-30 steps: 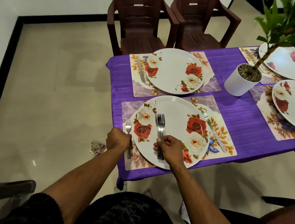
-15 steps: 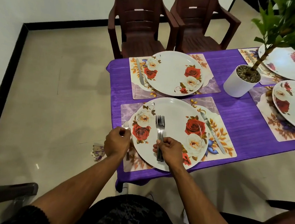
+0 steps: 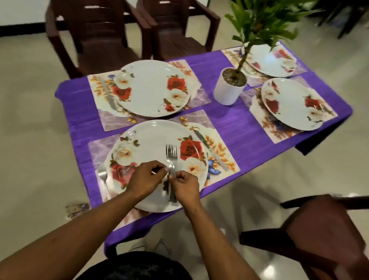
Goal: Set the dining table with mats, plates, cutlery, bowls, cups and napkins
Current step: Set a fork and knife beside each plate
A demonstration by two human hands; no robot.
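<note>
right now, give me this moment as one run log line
step: forks | right hand holds bundle of steel forks over near floral plate | left hand pinches one | single fork on mat

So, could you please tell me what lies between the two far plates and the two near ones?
In the head view, a potted plant on the purple tablecloth.

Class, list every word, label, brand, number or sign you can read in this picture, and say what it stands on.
None: no readable text shows. The plates, mats and white plant pot carry only flower patterns or plain surfaces; the forks are too blurred to show any stamp.
</note>
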